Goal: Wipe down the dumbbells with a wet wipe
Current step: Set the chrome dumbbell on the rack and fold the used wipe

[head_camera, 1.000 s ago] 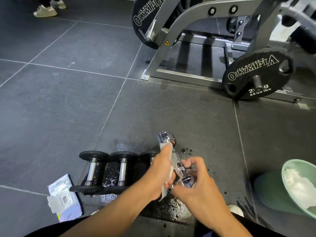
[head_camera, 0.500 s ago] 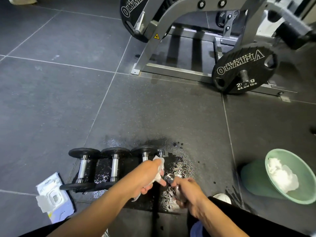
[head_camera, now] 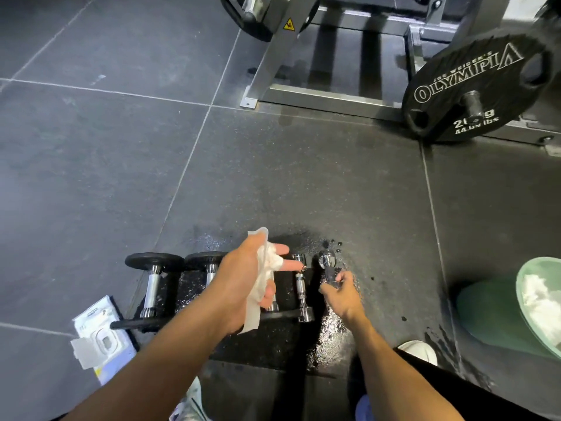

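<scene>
We read "OLYMPIA" and "44.09 lbs" in white on the black weight plate (head_camera: 473, 86). Our left hand (head_camera: 239, 284) pins the wet wipe (head_camera: 258, 294) to its palm with the thumb, two fingers (head_camera: 280, 248) stretched straight. Our right hand (head_camera: 341, 296) curls round a chrome dumbbell (head_camera: 328, 267), just right of the dumbbell row (head_camera: 153, 281) on the wet floor (head_camera: 273, 177). The green bin (head_camera: 491, 311) holds crumpled white wipes (head_camera: 537, 296).

Single head-worn view, wide-angle, pitched steeply down at the floor (head_camera: 91, 177). Forearms enter from the bottom edge. Left hand (head_camera: 243, 278) and right hand (head_camera: 340, 294) close to lens, low-centre. Weight plate (head_camera: 473, 86) far beyond right hand, edges bowed.
</scene>
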